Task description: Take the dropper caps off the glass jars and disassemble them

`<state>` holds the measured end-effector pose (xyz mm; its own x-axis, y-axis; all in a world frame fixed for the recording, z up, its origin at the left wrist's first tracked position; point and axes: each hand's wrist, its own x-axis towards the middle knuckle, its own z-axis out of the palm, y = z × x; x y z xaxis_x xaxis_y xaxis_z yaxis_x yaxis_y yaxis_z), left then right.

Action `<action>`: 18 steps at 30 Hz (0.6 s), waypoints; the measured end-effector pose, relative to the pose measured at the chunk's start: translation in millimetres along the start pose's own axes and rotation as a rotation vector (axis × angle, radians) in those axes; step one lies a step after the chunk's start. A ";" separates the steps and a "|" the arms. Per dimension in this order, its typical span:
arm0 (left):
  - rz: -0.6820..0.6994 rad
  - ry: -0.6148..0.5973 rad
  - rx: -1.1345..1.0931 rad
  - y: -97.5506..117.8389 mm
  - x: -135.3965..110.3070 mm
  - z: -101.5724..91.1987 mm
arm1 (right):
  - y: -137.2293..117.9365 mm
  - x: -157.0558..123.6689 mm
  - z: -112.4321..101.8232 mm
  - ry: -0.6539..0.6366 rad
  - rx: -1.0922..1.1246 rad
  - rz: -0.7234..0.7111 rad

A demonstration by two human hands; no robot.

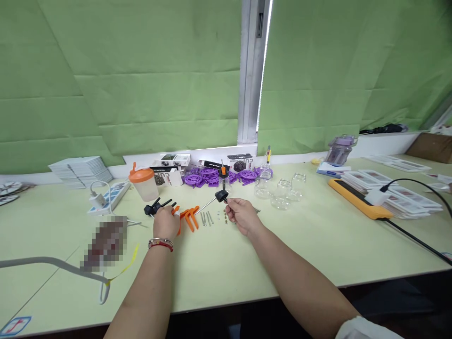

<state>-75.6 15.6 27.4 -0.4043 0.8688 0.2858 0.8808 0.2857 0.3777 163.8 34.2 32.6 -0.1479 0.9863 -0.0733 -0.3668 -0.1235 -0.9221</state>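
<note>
My right hand (243, 214) pinches a small black plastic part (221, 196) with a rounded head, lifted above the table. A thin metal rod (206, 205) runs from the orange pieces up towards that part; I cannot tell if they touch. Over on the left, my left hand (165, 223) is closed at a cluster of black pronged parts (158, 205); its fingertips are mostly hidden. Orange angled pieces (190, 218) lie just right of it. Between the hands are several long screws (207, 218) and small brass-coloured nuts (225, 216).
Behind are purple plastic parts (203, 177), cup holder boxes (241, 163), an upright orange-and-black tool (223, 172) and clear containers (281, 194). An orange-lidded cup (144, 184) and power strip (116, 195) stand left, beyond a grey hanger (52, 262). A yellow-black device (356, 200) lies right.
</note>
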 end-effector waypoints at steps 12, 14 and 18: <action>0.107 0.032 0.004 18.7 -16.1 0.2 | 8.6 2.4 1.1 -0.038 -0.048 0.019; 0.254 0.028 -0.139 25.7 -24.0 2.6 | 12.3 1.6 3.5 -0.051 -0.068 0.011; 0.531 -0.162 -0.216 39.4 -35.8 10.5 | 17.3 -3.6 8.9 -0.118 -0.104 -0.018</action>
<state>-23.8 0.0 22.9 0.1352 0.9259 0.3528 0.8751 -0.2786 0.3957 149.9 27.5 20.3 -0.2513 0.9678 -0.0166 -0.2745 -0.0877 -0.9576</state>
